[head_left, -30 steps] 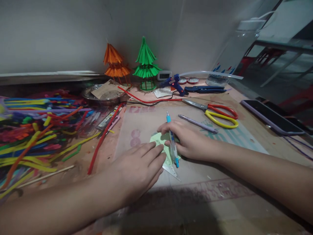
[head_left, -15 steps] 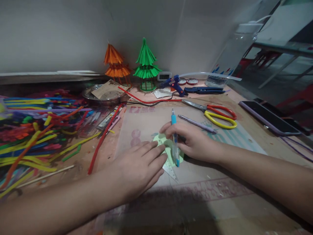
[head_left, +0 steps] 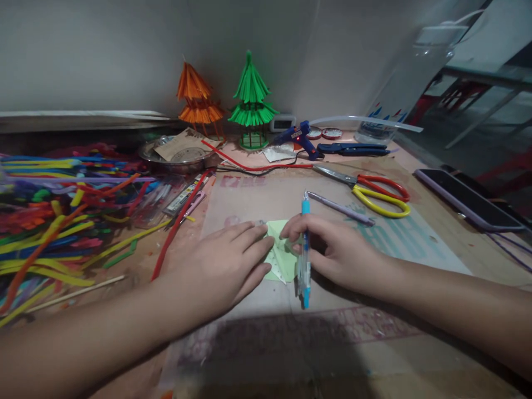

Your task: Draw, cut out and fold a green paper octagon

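Note:
My left hand (head_left: 230, 260) lies flat with its fingers stretched over the left edge of a small light-green sheet of paper (head_left: 289, 260). Under its fingertips, on the paper, is a clear triangular ruler (head_left: 276, 268) whose pointed end sticks out toward me. My right hand (head_left: 336, 244) is closed around a blue and clear pen (head_left: 306, 252), tip pointing away from me. Its thumb and index finger are at the paper's right edge; whether they pinch it is hard to see. Beyond the pen rests a slim purple pen (head_left: 341, 208).
Scissors (head_left: 374, 194) with red and yellow handles lie behind my right hand. A blue glue gun (head_left: 300, 137), a green tower model (head_left: 251, 108) and an orange one (head_left: 197, 100) stand by the wall. Colourful pipe cleaners (head_left: 45, 238) heap at left; a phone (head_left: 467, 199) lies right.
The green paper and ruler have turned, and less of the ruler's end sticks out past the paper. My right hand and its pen have shifted slightly toward me. The view has shifted a little.

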Available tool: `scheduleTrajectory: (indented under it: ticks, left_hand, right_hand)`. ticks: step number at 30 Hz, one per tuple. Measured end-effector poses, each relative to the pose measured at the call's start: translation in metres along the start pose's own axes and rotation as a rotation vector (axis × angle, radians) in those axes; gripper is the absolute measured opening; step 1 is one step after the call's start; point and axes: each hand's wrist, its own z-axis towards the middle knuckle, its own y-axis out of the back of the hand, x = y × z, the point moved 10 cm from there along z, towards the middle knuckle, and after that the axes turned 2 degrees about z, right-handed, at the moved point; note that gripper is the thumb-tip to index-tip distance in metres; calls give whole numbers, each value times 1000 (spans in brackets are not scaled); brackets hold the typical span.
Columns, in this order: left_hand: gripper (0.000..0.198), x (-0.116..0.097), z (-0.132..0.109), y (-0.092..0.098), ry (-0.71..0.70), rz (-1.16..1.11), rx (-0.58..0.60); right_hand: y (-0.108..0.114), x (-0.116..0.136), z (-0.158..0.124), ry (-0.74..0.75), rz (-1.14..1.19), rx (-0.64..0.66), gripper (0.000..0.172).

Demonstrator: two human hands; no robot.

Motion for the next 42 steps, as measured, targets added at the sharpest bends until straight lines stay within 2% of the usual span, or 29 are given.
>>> scheduleTrajectory:
  ticks: [2, 6, 7, 10, 13, 15, 21, 27, 34, 42]
  left_hand:
    - [35, 0, 0, 1, -1, -13, -8]
    - [33, -2, 0, 1, -19, -48, -15]
    - [32, -2, 0, 0, -18, -57, -15]
    - [31, 0, 1, 0, -10, -66, -16]
    - [31, 3, 2, -1, 6, -65, 11]
    - [32, 5, 2, -3, 20, -76, 31]
    - [31, 5, 4, -2, 19, -110, 15]
    - [29, 5, 2, -1, 18, -91, -16]
    - [30, 3, 0, -3, -11, -92, -22]
    - [30, 7, 1, -1, 49, -117, -31]
  right_hand:
    - [1, 5, 1, 60, -62, 4, 15]
    - [13, 5, 1, 94, -237, -71, 2]
    - [15, 5, 1, 97, -257, -86, 4]
    - [15, 1, 0, 68, -194, -57, 18]
    - [10, -8, 0, -23, -127, -6, 24]
    - [12, -11, 2, -62, -103, -17, 27]
    - [18, -13, 9, -83, -18, -35, 21]
    - [18, -15, 8, -31, -18, -62, 21]
    - [17, -16, 8, -41, -36, -41, 21]
    - [16, -14, 9, -28, -54, -41, 19]
